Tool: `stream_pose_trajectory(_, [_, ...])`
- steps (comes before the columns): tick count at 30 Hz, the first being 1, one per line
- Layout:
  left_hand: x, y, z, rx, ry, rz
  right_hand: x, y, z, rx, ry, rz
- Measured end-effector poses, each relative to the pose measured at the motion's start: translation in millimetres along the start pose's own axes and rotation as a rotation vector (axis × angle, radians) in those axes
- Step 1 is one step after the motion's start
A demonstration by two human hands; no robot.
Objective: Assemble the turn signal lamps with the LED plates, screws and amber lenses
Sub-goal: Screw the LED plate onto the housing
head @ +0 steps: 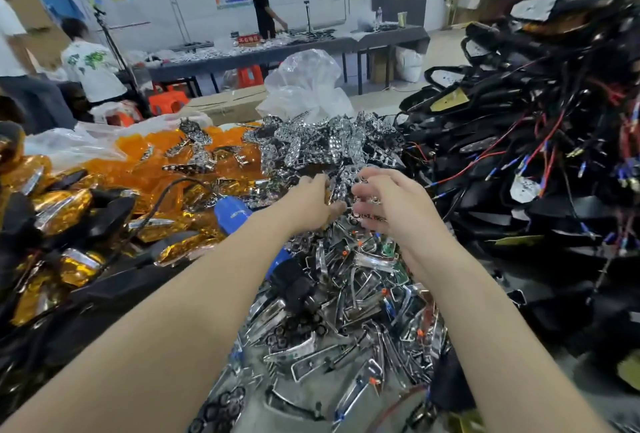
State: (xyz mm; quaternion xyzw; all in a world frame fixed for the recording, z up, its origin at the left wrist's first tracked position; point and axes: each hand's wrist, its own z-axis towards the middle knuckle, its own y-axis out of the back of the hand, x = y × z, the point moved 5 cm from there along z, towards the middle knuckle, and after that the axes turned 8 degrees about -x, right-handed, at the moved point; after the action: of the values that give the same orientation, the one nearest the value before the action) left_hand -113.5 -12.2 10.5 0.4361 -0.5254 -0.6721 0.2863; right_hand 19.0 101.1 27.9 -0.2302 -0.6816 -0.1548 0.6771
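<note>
- We see the heap of black lamp housings [540, 169], tangled with red and blue wires, filling the right side.
- The pile of amber lenses [138, 173] spreads across the left, well apart from the housings.
- The mound of chrome LED plates [329, 145] sits in the middle, between lenses and housings.
- Chrome frames [346, 321] lie scattered from the mound's foot toward us.
- A clear plastic bag [304, 86] stands just behind the mound.
- Our left hand [311, 204] is at the mound's near edge, fingers curled round a perforated chrome plate [334, 192].
- Our right hand [391, 204], just beside it, has its fingers bent closed on more chrome LED plates; blur hides how many.
- A blue object [232, 212] lies just left of our left wrist; we cannot tell what it is.
</note>
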Motion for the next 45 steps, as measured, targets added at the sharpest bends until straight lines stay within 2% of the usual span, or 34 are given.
stream_pose_trajectory(3, [-0.5,-14.0,10.8,0.026,0.086,0.105,-1.1,3.6,1.9,-0.024,0.014,0.051])
stream_pose_trajectory(8, [0.9,-23.1,18.0,0.039,0.188,0.054,-5.9,4.4,3.3,-0.012,-0.01,0.042])
stream_pose_trajectory(13, [-8.6,-20.3,11.3,-0.112,0.15,0.248,-8.7,5.2,5.2,-0.016,-0.024,0.04])
stream_pose_trajectory(19, [-0.9,-5.7,4.9,-0.249,0.073,0.236,-12.7,6.7,6.3,-0.014,-0.027,0.029])
stream_pose_trajectory(29, [8.6,4.6,-3.2,-0.264,-0.029,0.0,-18.9,3.0,8.1,-0.001,-0.029,-0.001])
stream_pose_trajectory(35, [3.9,7.0,-11.1,-0.14,-0.033,-0.38,-24.5,3.0,7.8,-0.015,-0.022,-0.036])
stream_pose_trajectory(40, [-8.9,17.6,-25.2,-0.098,-0.037,-0.701,-28.9,4.6,10.6,-0.033,-0.06,-0.047])
stream_pose_trajectory(45, [-23.5,18.3,-40.6,-0.047,-0.11,-0.687,-32.4,-0.8,9.4,0.022,-0.037,-0.106])
